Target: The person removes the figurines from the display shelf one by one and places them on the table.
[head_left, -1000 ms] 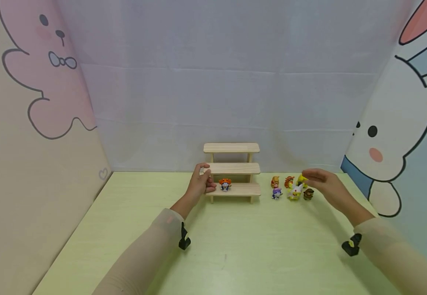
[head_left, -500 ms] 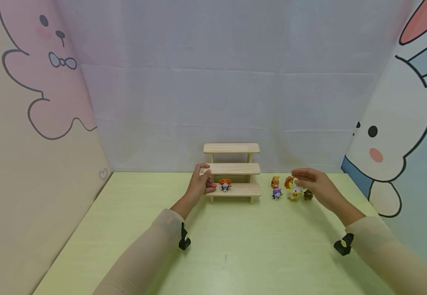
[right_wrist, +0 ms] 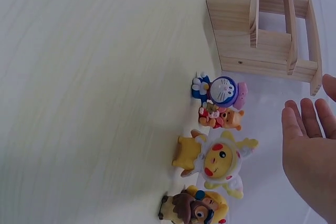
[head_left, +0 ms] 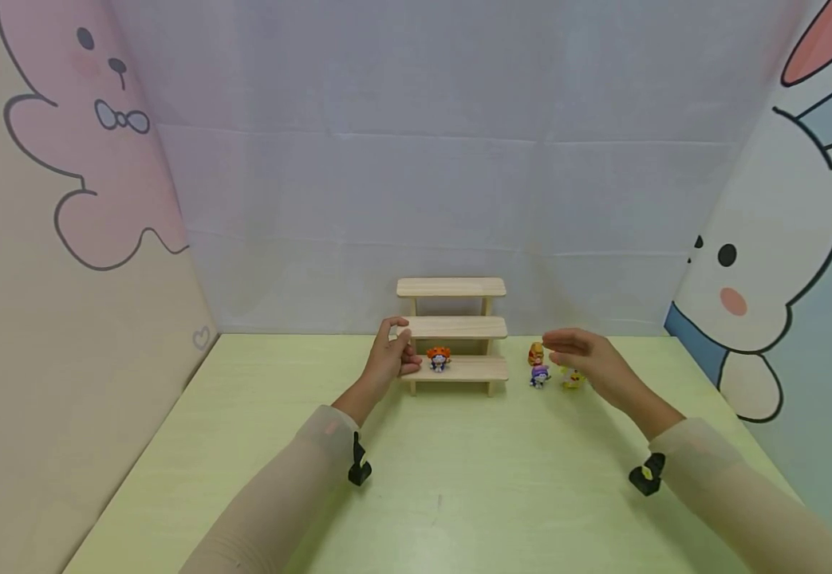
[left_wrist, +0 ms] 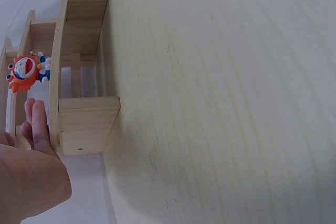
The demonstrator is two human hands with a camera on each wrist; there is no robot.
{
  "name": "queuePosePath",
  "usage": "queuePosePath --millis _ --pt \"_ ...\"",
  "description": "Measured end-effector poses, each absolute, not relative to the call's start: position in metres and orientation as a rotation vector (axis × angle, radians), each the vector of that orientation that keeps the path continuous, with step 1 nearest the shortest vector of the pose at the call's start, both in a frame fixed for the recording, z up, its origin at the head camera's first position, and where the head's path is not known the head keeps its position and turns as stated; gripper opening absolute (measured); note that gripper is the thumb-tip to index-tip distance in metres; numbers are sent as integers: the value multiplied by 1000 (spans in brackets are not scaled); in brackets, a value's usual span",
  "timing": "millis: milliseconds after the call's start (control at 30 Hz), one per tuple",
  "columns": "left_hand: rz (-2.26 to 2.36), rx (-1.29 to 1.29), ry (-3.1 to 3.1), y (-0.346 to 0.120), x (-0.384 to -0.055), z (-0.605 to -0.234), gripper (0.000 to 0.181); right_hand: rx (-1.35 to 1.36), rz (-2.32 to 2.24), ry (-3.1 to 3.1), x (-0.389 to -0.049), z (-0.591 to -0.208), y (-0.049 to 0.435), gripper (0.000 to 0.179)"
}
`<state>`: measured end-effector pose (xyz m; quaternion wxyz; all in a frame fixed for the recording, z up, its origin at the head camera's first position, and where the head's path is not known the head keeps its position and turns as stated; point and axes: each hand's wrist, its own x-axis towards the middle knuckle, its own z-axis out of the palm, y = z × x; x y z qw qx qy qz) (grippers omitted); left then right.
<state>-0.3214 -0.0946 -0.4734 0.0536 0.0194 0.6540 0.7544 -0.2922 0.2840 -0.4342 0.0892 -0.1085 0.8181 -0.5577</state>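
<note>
A three-tier wooden display shelf (head_left: 473, 370) stands at the back of the table. My left hand (head_left: 387, 360) is at its left end, fingers bent against the tiers and holding it. On the lowest tier sits a cat figurine in an orange crab hat (head_left: 439, 359). My right hand (head_left: 588, 363) hovers over the figurines right of the shelf, fingers extended and holding nothing. Nearby are a bear figurine (head_left: 535, 352), a cat figurine in a purple hat (head_left: 539, 376) and a yellow figurine in a white hood (right_wrist: 218, 161). A brown figurine (right_wrist: 191, 208) shows in the right wrist view.
The pale green table (head_left: 416, 494) runs up to a light grey cloth backdrop (head_left: 358, 191). Side panels with a pink bear drawing (head_left: 107, 191) and a white rabbit drawing (head_left: 767, 303) border it. Dark wrist cameras are strapped at both sleeves.
My right hand has moved left over the group of figurines, covering more of them in the head view. The left hand, shelf and crab-hat figurine have stayed still.
</note>
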Motion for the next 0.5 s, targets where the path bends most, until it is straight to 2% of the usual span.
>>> queuePosePath --millis 167,500 --pt "2282 57 1999 -94 -320 -472 28 -358 -1703 2384 -296 -442 273 50" --pt "2274 41 2001 -95 -320 -472 27 -441 -1690 2360 -294 -456 249 55"
